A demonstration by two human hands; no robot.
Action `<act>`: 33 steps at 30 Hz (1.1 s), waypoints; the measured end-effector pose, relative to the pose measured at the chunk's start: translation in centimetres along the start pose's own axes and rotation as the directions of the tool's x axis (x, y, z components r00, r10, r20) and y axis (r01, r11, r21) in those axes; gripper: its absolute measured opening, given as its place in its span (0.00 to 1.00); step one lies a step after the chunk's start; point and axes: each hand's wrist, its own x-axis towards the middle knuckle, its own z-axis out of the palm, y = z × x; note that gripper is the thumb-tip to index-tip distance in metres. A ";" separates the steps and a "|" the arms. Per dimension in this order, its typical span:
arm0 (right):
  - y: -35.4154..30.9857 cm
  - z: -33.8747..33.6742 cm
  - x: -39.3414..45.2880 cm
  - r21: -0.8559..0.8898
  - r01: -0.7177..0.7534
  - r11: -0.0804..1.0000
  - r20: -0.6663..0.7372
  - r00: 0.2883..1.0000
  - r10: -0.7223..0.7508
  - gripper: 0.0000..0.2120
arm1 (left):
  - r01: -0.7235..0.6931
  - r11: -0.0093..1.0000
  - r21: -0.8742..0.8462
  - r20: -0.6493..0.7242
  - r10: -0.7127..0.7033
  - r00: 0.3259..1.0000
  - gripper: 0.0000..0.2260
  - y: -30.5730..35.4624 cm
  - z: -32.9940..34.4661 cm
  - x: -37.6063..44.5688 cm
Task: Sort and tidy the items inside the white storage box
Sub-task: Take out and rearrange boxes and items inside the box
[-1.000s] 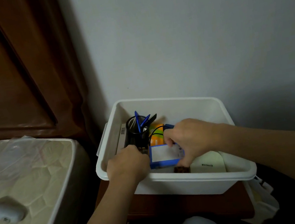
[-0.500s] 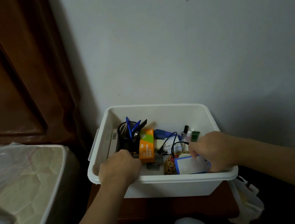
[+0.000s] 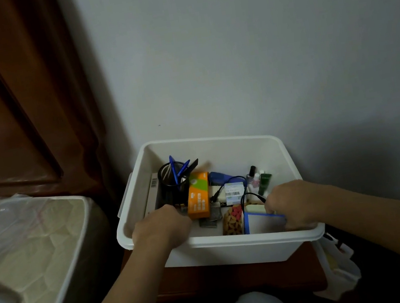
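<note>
Between the earlier frames and this one, the right hand [image 3: 292, 204] had carried the blue-edged white card box [image 3: 263, 222] from the middle of the white storage box [image 3: 236, 247] to its near right corner, uncovering the orange carton [image 3: 198, 196] and the small things beyond it. The card box stood on edge against the near wall, and the right hand's fingers [image 3: 273, 206] were curled closed over its top right end. The left hand [image 3: 162, 227] was at the near left of the storage box with its fingers bent down inside; whether they gripped anything could not be told. Just beyond that hand stood a black pen cup [image 3: 172, 185] with blue pens [image 3: 174, 172] in it, and the orange carton lay beside the cup. A black cable [image 3: 249, 194] looped past a white barcoded packet [image 3: 233, 193] towards the right hand. A clear bag of tan and pink pieces [image 3: 233, 221] lay just left of the card box. Small bottles [image 3: 260, 179] stood near the right wall. The storage box sat on a dark wooden table [image 3: 241, 276] against the grey wall [image 3: 258, 62], with a mattress [image 3: 30, 253] to the left and a white plastic bag [image 3: 338, 265] hanging at the table's right edge.
</note>
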 end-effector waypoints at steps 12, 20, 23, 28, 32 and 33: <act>-4.4 -2.5 2.2 0.495 0.142 0.857 -0.429 0.898 0.099 0.10 | 0.033 0.999 0.000 0.015 -0.033 0.999 0.09 0.1 -0.2 0.1; -8.5 -3.6 9.2 0.433 0.086 0.898 -0.231 0.973 0.018 0.34 | 0.042 0.999 -0.028 0.011 -0.041 0.999 0.10 0.1 -0.1 0.2; -9.6 -3.7 11.2 0.306 0.078 0.949 -0.190 0.982 -0.019 0.37 | 0.034 0.999 -0.028 0.003 -0.034 0.999 0.11 0.0 0.1 0.5; -10.3 -3.7 13.0 0.306 0.036 0.951 -0.185 0.983 0.022 0.34 | 0.032 0.999 -0.023 -0.002 -0.032 0.999 0.11 0.0 0.3 0.8; -9.8 -3.5 12.1 0.373 0.029 0.927 -0.283 0.956 0.083 0.22 | 0.033 0.999 -0.023 -0.009 -0.033 0.999 0.13 0.0 0.4 0.9; -9.4 -3.5 11.5 0.400 0.038 0.916 -0.320 0.942 0.101 0.19 | 0.033 0.999 -0.023 -0.012 -0.033 0.999 0.13 0.0 0.4 0.8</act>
